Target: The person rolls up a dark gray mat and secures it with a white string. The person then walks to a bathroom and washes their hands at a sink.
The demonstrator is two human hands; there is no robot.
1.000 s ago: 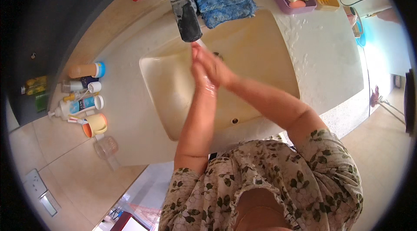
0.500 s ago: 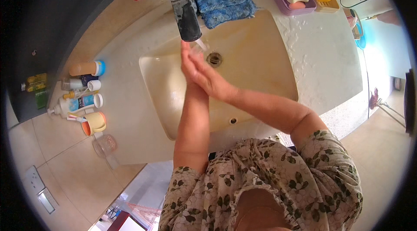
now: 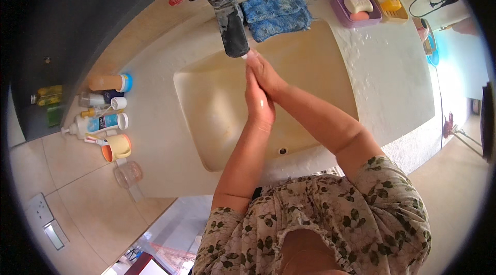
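Under the spout of the black tap (image 3: 235, 37), my left hand (image 3: 258, 100) and my right hand (image 3: 267, 74) lie palm against palm, with their fingers stretched out. Both are wet, and a glint of water shows on the left one. The fingertips reach the spout's mouth, where a little water shows. I see no object in either hand, though the space between the palms is hidden. Beneath them is a cream sink basin (image 3: 217, 127), its drain covered from sight by my hands and arms.
A folded blue towel (image 3: 279, 14) lies behind the basin. At the right back stand an open purple soap box (image 3: 349, 16) with soap bars and a yellow one (image 3: 395, 15). Several bottles, a yellow mug (image 3: 120, 147) and a clear cup (image 3: 128, 173) line the left edge. Water wets the right counter (image 3: 390, 78).
My pressed hands have shifted right across the basin and now cover the drain that showed before. The whole view has slid slightly too.
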